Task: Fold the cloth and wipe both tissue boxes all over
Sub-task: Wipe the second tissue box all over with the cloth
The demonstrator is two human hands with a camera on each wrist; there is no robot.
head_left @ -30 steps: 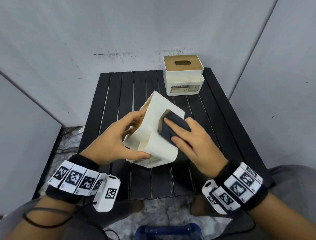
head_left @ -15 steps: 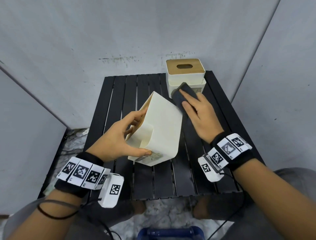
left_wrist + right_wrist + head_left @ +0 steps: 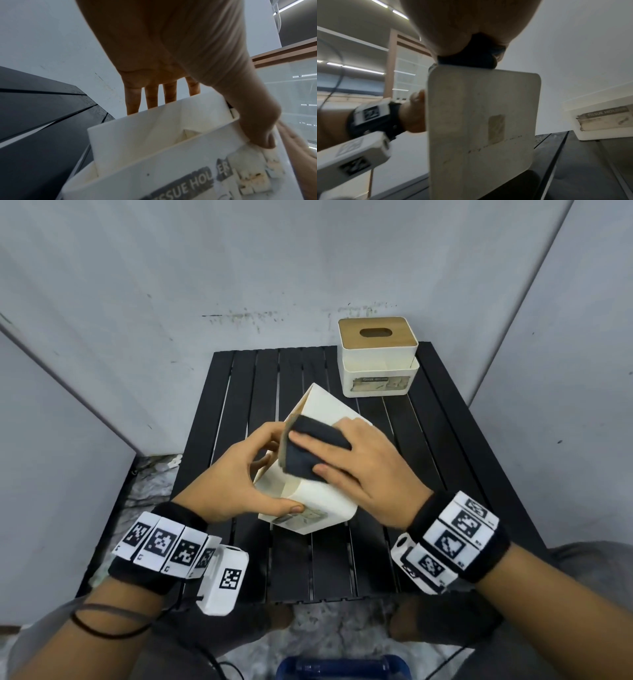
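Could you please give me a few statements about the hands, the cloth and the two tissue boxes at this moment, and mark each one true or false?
1. The right hand presses the dark cloth against the tilted tissue box. True.
2. The left hand rests flat on the black table. False: it grips the tilted tissue box, thumb on its labelled face.
3. The second tissue box stands upright at the table's far right corner. True.
4. The second tissue box has a white lid. False: its lid is wood-coloured, with an oval slot.
5. The cloth lies unfolded on the table. False: it is bunched under the right hand's fingers on the box.
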